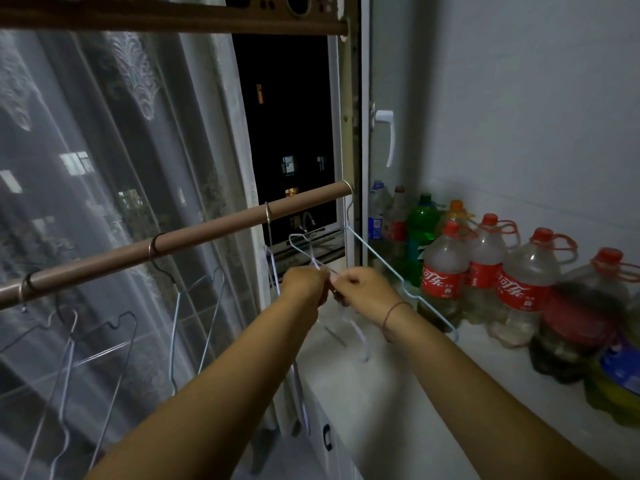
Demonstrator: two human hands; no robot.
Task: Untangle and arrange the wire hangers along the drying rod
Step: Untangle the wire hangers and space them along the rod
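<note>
A brown drying rod (194, 233) slants from lower left up to the window frame. Several wire hangers hang from it: dark and pale ones at the left (69, 344), a light blue one (197, 306) in the middle, and another light blue hanger (391, 268) at the rod's right end. Just below the rod, my left hand (304, 284) and my right hand (363, 287) meet and both pinch a tangle of white wire hangers (306, 245). One white hook sticks up above my hands; other white wires dangle below them.
Several large plastic bottles (519, 282) with red caps stand along the white ledge (398, 393) at the right wall. A lace curtain (104, 133) hangs behind the rod. The dark window (291, 133) and its white handle (389, 136) lie beyond.
</note>
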